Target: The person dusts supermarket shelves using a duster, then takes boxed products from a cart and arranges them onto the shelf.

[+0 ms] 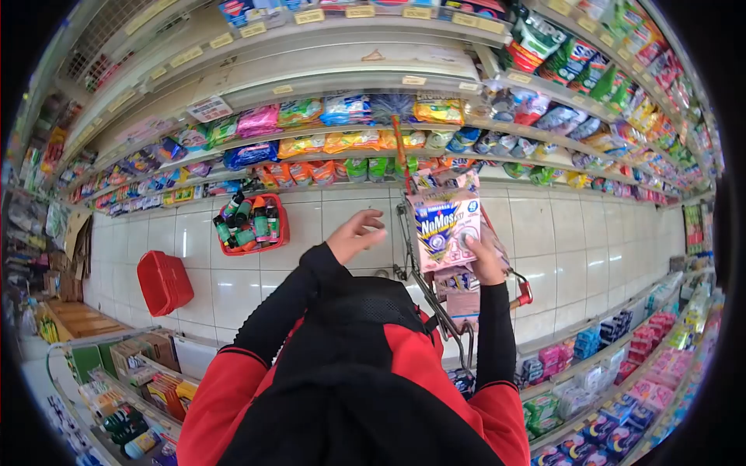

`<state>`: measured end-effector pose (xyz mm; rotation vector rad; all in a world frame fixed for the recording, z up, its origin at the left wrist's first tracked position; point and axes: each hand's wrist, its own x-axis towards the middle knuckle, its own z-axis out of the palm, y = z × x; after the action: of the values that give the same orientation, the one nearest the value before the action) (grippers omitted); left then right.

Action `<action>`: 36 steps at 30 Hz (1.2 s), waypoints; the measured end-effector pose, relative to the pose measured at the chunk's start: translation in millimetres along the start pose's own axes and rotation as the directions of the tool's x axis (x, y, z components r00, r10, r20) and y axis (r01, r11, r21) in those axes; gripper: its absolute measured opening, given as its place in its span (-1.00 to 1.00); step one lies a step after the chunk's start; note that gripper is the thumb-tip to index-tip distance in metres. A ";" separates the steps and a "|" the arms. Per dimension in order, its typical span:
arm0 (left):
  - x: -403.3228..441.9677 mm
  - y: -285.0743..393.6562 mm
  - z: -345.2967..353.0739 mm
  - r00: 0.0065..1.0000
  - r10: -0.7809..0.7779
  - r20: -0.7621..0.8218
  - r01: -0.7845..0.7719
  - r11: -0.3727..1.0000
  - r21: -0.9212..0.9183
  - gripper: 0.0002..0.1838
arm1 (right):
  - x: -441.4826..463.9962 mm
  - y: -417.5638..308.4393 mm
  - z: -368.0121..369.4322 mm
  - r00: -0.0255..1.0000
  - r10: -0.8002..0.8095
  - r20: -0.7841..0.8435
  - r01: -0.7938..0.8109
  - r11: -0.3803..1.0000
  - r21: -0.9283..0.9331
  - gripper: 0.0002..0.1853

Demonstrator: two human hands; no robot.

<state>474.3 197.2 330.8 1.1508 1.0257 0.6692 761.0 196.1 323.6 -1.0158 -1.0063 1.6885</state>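
Observation:
A pink NoMos box (441,225) is in my right hand (488,260), with the thumb on its front and the fingers out of sight. It is held over a shopping cart (423,291); more pink packs (458,299) show below and behind the box. My left hand (357,235) is to the left of the box, fingers stretched out and apart, holding nothing and touching nothing. Black sleeves cover both forearms.
Shelves of colourful packets (342,140) run along the far side, with a bare upper shelf board (311,70). On the tiled floor stand a red basket of bottles (252,247) and red stacked baskets (165,283). More shelves (590,388) flank me at lower right.

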 end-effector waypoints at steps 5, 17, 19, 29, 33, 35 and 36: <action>-41.1 25.9 -11.3 0.986 0.099 -0.131 -0.109 0.991 -0.072 -0.18 | 30.7 10.5 94.2 0.992 0.022 0.122 -0.046 0.979 0.197 -0.33; -136.0 23.7 -118.9 0.856 0.386 -0.344 -0.319 0.918 0.236 -0.08 | 78.3 -5.5 231.9 0.883 0.138 0.448 -0.042 0.975 -0.217 -0.07; -147.0 28.0 -137.9 0.837 0.433 -0.334 -0.342 0.892 0.297 -0.10 | 86.3 -4.3 250.5 0.869 0.115 0.482 -0.002 0.973 -0.229 -0.05; -174.3 19.0 -232.0 0.739 0.615 -0.275 -0.503 0.776 0.381 -0.17 | 124.0 4.9 343.6 0.754 -0.128 0.645 0.416 0.853 -0.316 -0.12; -175.9 17.8 -256.7 0.728 0.645 -0.234 -0.538 0.748 0.389 -0.23 | 122.8 16.8 361.4 0.814 -0.133 0.565 0.361 0.878 -0.313 -0.14; -174.7 17.9 -265.3 0.740 0.639 -0.208 -0.532 0.746 0.401 -0.21 | 121.5 20.7 364.9 0.814 -0.170 0.555 0.410 0.845 -0.343 -0.13; -174.8 18.5 -268.3 0.748 0.635 -0.192 -0.527 0.745 0.409 -0.21 | 119.3 20.3 366.8 0.828 -0.167 0.535 0.394 0.852 -0.344 -0.13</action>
<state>159.8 162.9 383.8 1.7412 1.0673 1.2632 385.1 234.8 403.4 -0.6556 -1.8524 1.5145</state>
